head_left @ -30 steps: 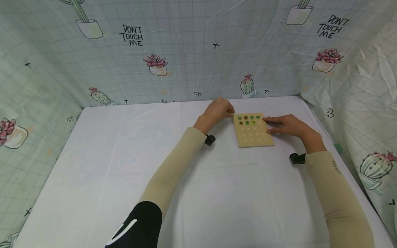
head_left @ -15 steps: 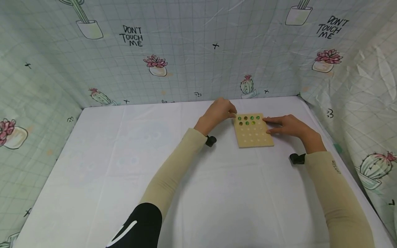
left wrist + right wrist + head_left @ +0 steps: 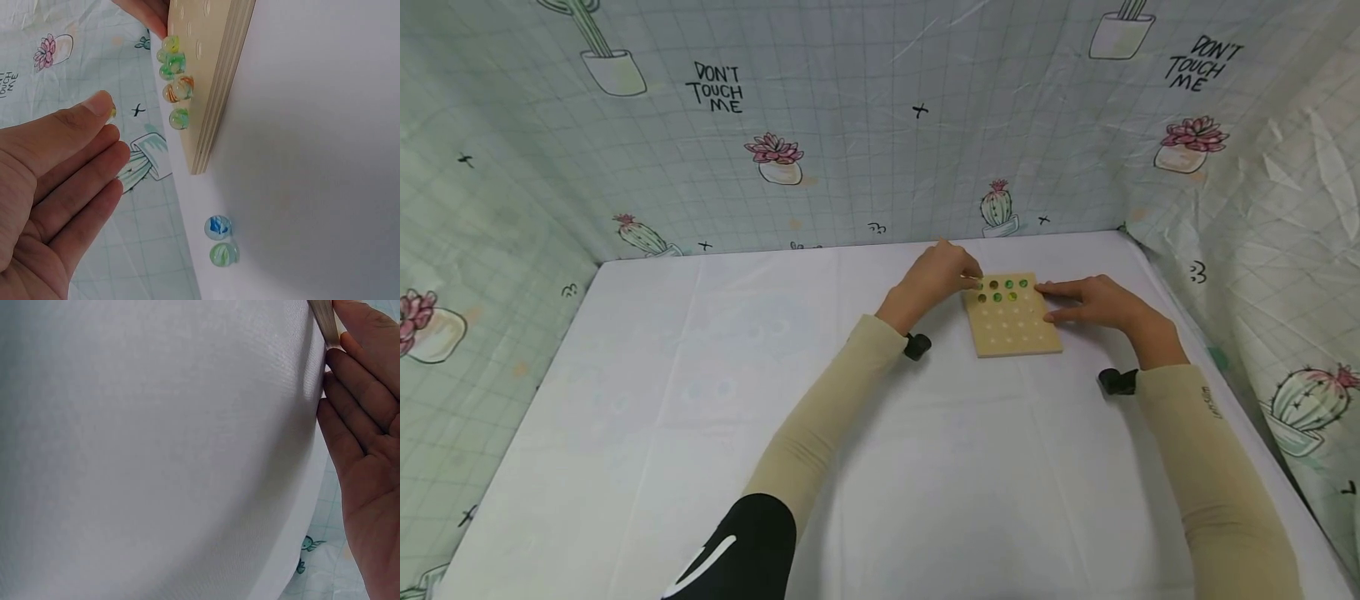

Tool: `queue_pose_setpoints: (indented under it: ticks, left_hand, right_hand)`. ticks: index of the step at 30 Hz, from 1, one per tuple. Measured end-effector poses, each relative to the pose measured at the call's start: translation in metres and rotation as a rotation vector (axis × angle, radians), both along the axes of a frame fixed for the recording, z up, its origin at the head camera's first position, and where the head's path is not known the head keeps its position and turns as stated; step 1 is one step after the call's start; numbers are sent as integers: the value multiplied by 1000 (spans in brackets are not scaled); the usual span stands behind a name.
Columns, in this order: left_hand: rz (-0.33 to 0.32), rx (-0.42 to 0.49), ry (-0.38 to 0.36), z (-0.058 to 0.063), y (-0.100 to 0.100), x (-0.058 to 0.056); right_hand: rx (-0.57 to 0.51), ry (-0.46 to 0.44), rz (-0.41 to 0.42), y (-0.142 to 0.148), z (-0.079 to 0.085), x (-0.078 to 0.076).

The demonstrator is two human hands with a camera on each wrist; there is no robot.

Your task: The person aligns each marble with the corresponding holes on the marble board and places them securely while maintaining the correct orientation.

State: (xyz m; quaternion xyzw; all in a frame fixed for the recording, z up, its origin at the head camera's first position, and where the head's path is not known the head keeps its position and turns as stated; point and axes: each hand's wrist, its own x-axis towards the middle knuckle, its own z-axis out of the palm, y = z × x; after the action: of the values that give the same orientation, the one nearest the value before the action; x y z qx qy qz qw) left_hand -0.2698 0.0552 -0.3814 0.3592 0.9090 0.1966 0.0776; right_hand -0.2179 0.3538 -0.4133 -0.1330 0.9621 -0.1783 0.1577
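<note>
A square light-wood board (image 3: pixel 1015 325) with rows of round hollows lies near the table's back. Several glass marbles (image 3: pixel 997 297) sit in its two far rows, and green, orange and yellow ones show in the left wrist view. Over the board's far left corner, my left hand (image 3: pixel 931 279) pinches a small yellowish marble (image 3: pixel 113 113) between thumb and fingers, mostly hidden by them. My right hand (image 3: pixel 1101 304) touches the board's right edge with fairly straight fingers and thumb. In the right wrist view, only a bit of the board's edge (image 3: pixel 325 324) shows beside that hand.
A blue marble (image 3: pixel 217 227) and a green marble (image 3: pixel 223 255) lie loose on the white table cover (image 3: pixel 760 400) off the board's corner. Behind the table hangs a cactus-print curtain (image 3: pixel 850 125), which also lines both sides.
My left hand has moved a little to the right, from beside the board's far left corner to over it, now covering part of the corner marble. The right hand and board stay put.
</note>
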Motion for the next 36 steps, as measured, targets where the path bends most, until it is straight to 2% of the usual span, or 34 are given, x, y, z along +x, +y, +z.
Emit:
queue_pose_setpoints:
  ticks: [8, 12, 19, 29, 36]
  left_hand:
    - [-40, 9, 46, -4, 4, 4]
    - [-26, 1, 30, -6, 8, 5]
    - [1, -5, -38, -8, 15, 8]
    - [-23, -4, -40, -12, 24, 10]
    - [-28, -34, -36, -13, 28, 11]
  right_hand:
    - [8, 0, -31, 0, -1, -1]
    - [-8, -4, -37, 0, 0, 0]
    - [-19, -35, -69, 0, -1, -2]
    - [-90, -107, -168, 2, -5, -1]
    - [-91, -104, -170, 1, -4, 0]
